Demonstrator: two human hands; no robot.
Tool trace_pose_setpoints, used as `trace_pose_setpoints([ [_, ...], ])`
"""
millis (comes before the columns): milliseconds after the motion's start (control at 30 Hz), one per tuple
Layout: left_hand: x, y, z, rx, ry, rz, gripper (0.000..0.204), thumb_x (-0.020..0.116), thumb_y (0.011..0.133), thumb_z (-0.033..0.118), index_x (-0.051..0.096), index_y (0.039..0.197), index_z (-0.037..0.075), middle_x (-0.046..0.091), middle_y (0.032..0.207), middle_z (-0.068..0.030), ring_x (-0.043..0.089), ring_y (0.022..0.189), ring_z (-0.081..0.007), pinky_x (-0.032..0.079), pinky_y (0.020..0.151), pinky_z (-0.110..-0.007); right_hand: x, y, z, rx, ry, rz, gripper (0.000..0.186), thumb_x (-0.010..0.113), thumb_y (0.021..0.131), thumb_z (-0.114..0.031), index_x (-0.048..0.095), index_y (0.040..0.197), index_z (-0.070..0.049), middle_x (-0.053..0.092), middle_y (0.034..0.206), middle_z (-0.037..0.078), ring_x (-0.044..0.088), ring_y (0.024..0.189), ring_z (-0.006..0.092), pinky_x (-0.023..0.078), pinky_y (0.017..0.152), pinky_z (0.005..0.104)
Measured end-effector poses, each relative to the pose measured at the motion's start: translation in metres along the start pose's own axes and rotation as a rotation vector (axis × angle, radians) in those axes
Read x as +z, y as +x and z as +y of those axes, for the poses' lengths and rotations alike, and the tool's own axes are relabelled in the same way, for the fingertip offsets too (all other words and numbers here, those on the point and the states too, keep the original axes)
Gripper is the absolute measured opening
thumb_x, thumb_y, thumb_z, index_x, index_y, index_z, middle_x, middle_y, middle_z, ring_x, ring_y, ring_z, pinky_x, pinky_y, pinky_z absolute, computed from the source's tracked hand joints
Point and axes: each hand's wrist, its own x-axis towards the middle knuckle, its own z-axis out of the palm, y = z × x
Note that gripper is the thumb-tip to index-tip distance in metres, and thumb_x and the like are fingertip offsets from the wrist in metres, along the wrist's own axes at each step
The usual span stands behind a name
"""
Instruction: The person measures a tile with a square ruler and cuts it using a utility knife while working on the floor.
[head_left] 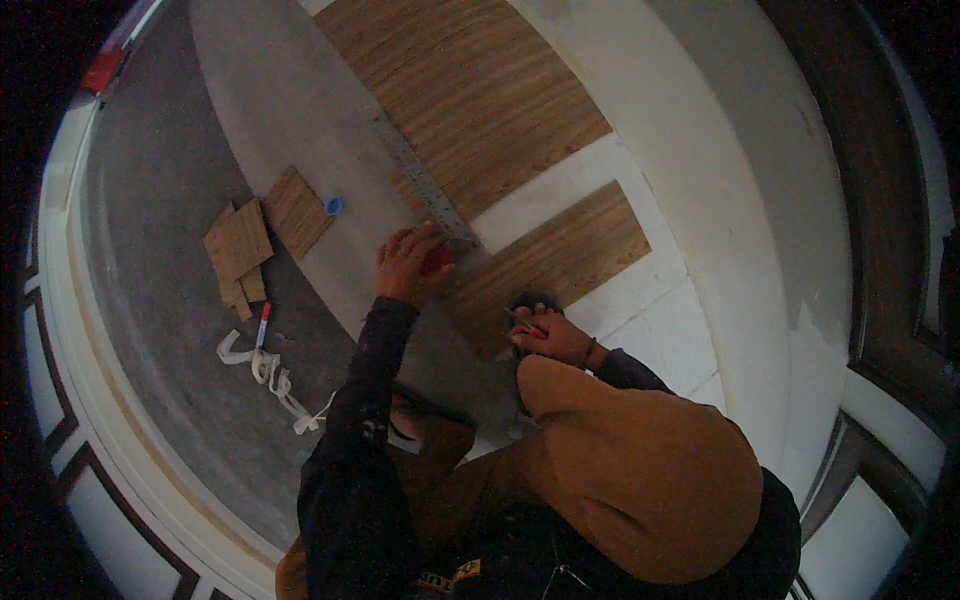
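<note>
Left hand (408, 265) curls round a red piece (437, 261), likely bracing the metal ruler (425, 185) at twelve o'clock; right hand (560, 342), four o'clock, clenches a slim tool (536, 331) (tip unclear)!

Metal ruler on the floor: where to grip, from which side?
Probably the near end, from above and the person's own side. The metal ruler is long and thin and lies flat, pointing away from the person along the large brown plank; its near end is right by the left hand.
</note>
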Motion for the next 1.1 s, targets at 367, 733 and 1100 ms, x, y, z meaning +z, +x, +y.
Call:
trace_pose_setpoints([
  [367,0.007,0.005,0.010,0.001,0.012,0.150,0.048,0.079,0.076,0.045,0.068,0.115,0.020,0.057,0.137,-0.0015,0.047,0.129,-0.0350,0.034,0.109,-0.051,0.004,0.003,0.005,0.020,-0.043,0.033,0.050,0.059,0.094,-0.055,0.072,0.107,-0.009,0.068,0.096,0.018,0.059,0.100,0.0335,0.044,0.091,0.0466],
  [733,0.014,0.008,0.007,0.044,-0.014,0.216,0.047,0.083,0.071,0.044,0.069,0.107,0.017,0.059,0.133,-0.0025,0.049,0.125,-0.0347,0.037,0.106,-0.051,0.004,0.002,0.007,-0.038,-0.007,0.056,0.043,0.064,0.094,-0.045,0.068,0.110,-0.005,0.069,0.092,0.015,0.060,0.098,0.0323,0.046,0.091,0.0444],
  [1100,0.013,0.010,0.010,0.045,-0.071,0.245,0.045,0.086,0.067,0.038,0.068,0.101,0.016,0.062,0.127,-0.0016,0.053,0.120,-0.0318,0.040,0.102,-0.049,-0.002,0.000,-0.010,-0.001,-0.001,0.006,0.040,0.060,0.096,-0.046,0.068,0.106,-0.008,0.065,0.089,0.015,0.055,0.091,0.0324,0.045,0.087,0.0444],
])
